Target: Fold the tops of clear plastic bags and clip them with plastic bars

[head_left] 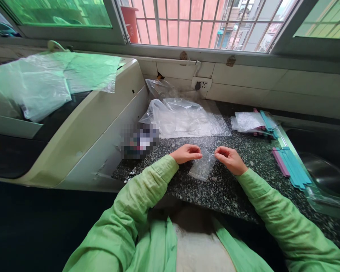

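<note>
head view, looking down over a speckled dark stone counter point(223, 189) set below a barred window point(204, 22). the left hand point(186, 153) and the right hand point(229, 158), both in light green sleeves point(147, 189), meet over the middle of the counter. each hand pinches with thumb and fingertips 1 upper corner of a small clear plastic bag point(203, 167); the left hand grasps the bag's left corner, the right hand grasps its right corner, so both grips are closed on the bag. the bag hangs slanted between the 2 hands, its lower end touching or just above the counter; which of the 2 cannot be told. whether the bag holds anything cannot be told.

behind the hands lies a pile of larger clear plastic bags point(184, 119), crumpled and overlapping, near the tiled wall and a wall socket point(201, 84). to the right of this pile lies a smaller packet of clear bags point(248, 121) resting on teal and pink strips point(268, 121). a 2nd group of teal and pink strips point(291, 168) lies further right, beside the rim of a steel sink point(325, 173). to the left of the counter stands a cream-coloured appliance point(93, 124) with a sloping top, on which a loose sheet of thin plastic film point(45, 79) is spread. a blurred patch point(138, 140) sits at the counter's left edge, next to the appliance.
</note>
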{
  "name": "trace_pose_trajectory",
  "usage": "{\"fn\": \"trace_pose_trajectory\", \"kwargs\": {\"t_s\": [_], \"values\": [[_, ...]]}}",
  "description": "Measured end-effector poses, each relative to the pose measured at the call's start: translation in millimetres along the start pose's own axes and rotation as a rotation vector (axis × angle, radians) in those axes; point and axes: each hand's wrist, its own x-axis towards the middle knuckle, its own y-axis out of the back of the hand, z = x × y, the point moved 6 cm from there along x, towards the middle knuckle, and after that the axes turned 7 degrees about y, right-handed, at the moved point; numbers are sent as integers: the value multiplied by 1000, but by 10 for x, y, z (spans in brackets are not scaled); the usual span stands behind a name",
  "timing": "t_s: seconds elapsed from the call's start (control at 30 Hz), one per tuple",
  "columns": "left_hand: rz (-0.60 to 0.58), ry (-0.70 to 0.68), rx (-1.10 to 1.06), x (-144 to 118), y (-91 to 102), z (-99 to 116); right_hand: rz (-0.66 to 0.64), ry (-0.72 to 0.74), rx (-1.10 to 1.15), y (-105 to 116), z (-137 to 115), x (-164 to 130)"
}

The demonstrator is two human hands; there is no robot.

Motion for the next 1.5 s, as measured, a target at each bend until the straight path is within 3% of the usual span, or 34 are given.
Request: {"fn": "trace_pose_trajectory", "kwargs": {"t_s": [0.3, 0.5, 0.77, 1.07, 1.5], "values": [[68, -43, 23, 16, 41, -7, -40, 3, 25, -67, -54, -10], [45, -47, 40, 31, 21, -20, -49, 13, 55, -94, -64, -18], [167, -87, 49, 2, 99, 66, -58, 13, 50, -97, -39, -22], [245, -130, 69, -1, 147, 79, 44, 19, 58, 13, -37, -16], [107, -94, 28, 4, 86, 28, 69, 45, 30, 37, -13, -14]]}}
